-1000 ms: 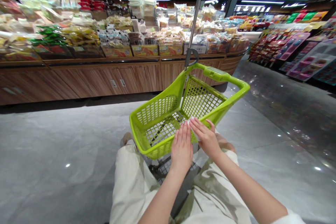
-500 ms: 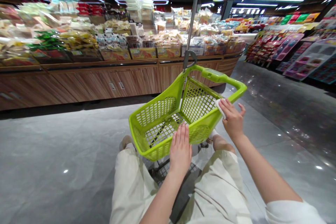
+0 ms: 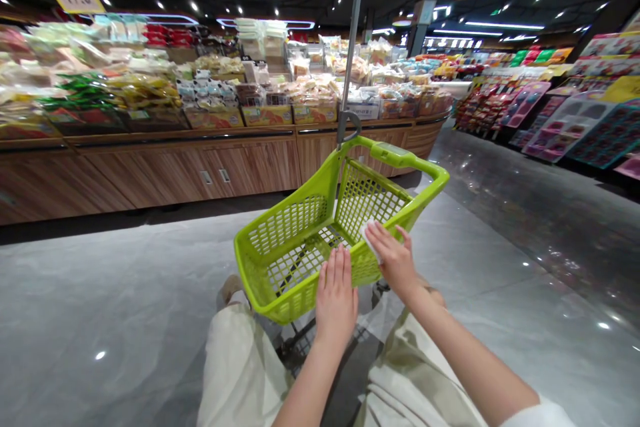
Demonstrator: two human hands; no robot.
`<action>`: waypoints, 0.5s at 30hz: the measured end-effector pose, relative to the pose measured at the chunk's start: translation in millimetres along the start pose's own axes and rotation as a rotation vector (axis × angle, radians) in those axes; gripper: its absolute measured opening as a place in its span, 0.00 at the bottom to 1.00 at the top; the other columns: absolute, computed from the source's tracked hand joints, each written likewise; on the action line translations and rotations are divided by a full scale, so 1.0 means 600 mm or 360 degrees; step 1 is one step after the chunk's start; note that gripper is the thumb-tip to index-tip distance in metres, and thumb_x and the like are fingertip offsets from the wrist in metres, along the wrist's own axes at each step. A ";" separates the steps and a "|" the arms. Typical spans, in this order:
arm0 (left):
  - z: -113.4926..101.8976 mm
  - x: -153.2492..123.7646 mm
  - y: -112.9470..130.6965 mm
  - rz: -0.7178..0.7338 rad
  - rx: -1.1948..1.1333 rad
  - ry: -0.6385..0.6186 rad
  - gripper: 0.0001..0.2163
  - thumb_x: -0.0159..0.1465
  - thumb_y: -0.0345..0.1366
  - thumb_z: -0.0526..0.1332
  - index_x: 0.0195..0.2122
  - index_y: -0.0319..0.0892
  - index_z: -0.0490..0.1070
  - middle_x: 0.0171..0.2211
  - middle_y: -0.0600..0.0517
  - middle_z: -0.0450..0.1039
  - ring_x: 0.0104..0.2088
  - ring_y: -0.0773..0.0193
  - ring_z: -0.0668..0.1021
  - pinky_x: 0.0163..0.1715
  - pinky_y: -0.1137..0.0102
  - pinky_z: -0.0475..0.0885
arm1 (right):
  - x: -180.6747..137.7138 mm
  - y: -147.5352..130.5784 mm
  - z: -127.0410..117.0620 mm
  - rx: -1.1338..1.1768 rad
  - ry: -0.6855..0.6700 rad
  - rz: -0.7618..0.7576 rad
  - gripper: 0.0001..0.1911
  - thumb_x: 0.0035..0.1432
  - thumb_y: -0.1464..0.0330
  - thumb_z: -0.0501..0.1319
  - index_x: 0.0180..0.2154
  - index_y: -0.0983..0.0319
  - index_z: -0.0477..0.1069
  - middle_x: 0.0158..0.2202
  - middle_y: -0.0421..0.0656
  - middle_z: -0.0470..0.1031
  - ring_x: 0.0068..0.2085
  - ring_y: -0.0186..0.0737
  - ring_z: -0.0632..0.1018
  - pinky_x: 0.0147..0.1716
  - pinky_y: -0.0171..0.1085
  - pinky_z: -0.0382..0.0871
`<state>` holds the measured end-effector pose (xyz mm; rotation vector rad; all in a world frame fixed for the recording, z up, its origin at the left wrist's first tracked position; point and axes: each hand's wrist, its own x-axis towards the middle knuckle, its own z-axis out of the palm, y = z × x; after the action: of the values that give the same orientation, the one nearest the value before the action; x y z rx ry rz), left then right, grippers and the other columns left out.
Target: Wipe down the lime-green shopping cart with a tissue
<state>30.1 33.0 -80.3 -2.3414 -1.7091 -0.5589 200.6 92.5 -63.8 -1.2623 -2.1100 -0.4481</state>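
A green plastic shopping cart [image 3: 287, 310] stands between my legs, its mesh basket facing up. My left hand [image 3: 336, 297] lies flat over the near rim, fingers straight and together, with nothing in it. To the right, my right hand [image 3: 393, 257] presses a white cloth or wipe [image 3: 371, 240] against the same rim, partway toward the cart's handle [image 3: 430, 190]. Most of the cloth is hidden under the fingers. Inside the basket I see only its mesh floor and walls.
Behind the cart runs a wooden display counter [image 3: 250, 167] piled with packaged foods. A grey pole [image 3: 353, 47] rises from the cart's far corner. Racks of packaged goods [image 3: 560, 123] line the right side. Shiny grey floor tiles [image 3: 125, 307] surround the cart.
My right hand has slid the white cloth along the rim, away from the handle and closer to my left hand. My left hand stays on the rim. The view has shifted slightly.
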 end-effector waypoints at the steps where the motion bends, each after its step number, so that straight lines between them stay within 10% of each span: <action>1: 0.000 0.000 -0.001 -0.0003 0.0002 0.0010 0.39 0.64 0.38 0.57 0.70 0.34 0.34 0.71 0.43 0.40 0.70 0.53 0.48 0.67 0.56 0.52 | -0.006 -0.026 0.006 0.0044 -0.0023 -0.0046 0.38 0.54 0.82 0.50 0.65 0.56 0.57 0.62 0.45 0.67 0.63 0.41 0.67 0.64 0.50 0.46; 5: -0.002 -0.003 -0.011 0.0013 -0.0012 0.0052 0.40 0.63 0.35 0.57 0.70 0.36 0.31 0.71 0.43 0.42 0.70 0.54 0.49 0.66 0.56 0.53 | -0.013 -0.058 0.008 0.0115 -0.0074 -0.0154 0.32 0.60 0.78 0.51 0.64 0.54 0.58 0.61 0.44 0.69 0.62 0.39 0.68 0.65 0.49 0.44; 15: -0.006 -0.005 -0.015 0.0019 -0.0036 0.0046 0.39 0.65 0.37 0.56 0.70 0.36 0.34 0.71 0.43 0.43 0.69 0.53 0.53 0.67 0.57 0.53 | 0.024 0.154 -0.068 -0.0232 0.0149 0.0055 0.27 0.62 0.78 0.52 0.60 0.54 0.64 0.58 0.45 0.71 0.60 0.44 0.71 0.65 0.53 0.38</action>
<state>20.2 31.9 -78.6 -2.3454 -1.6841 -0.6103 290.3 123.0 -26.7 -1.3309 -2.0044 -0.6432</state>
